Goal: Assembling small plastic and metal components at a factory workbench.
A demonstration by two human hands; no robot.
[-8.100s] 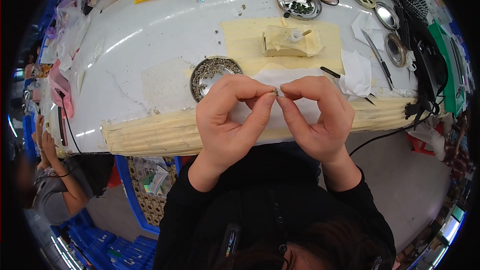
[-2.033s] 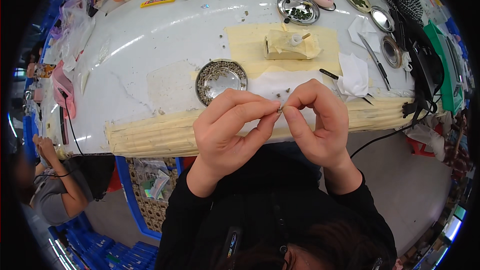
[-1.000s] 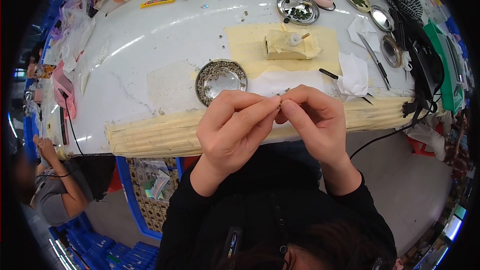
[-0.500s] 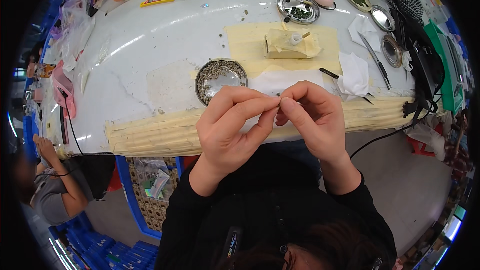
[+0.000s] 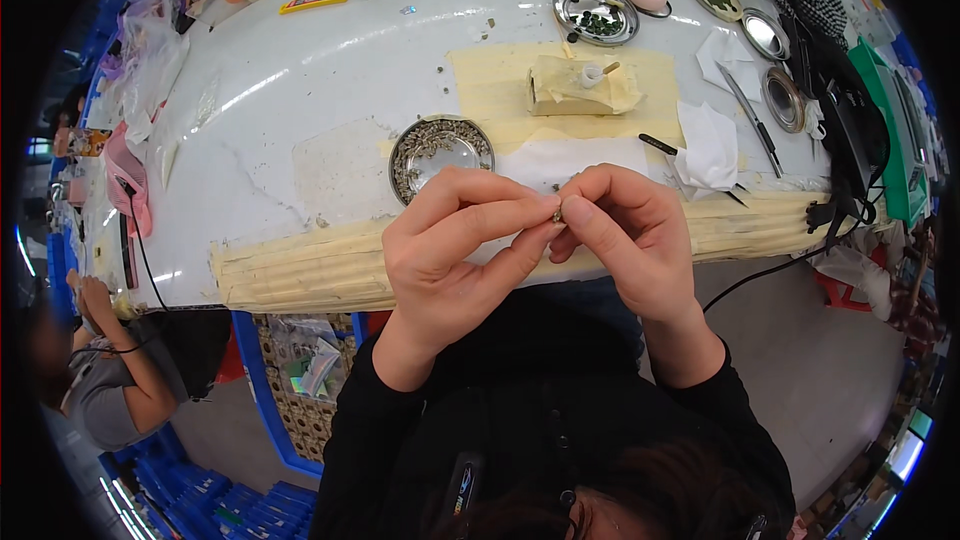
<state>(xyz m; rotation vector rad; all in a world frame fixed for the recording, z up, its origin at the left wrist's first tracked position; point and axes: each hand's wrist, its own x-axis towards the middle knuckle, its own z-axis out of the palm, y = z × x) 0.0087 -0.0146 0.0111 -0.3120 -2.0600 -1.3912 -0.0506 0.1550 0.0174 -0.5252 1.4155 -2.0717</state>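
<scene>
White and glossy, the desk curves out before you, its near edge covered in cream tape. Your left hand pinches a small piece between thumb and forefinger, above that edge. Your right hand meets it there, thumb tip against or just beside the piece; you can't tell whether it grips too. Beyond your left hand sits a round metal dish of similar bits. White tissue lies to the right, and 1 taped block stands farther back.
</scene>
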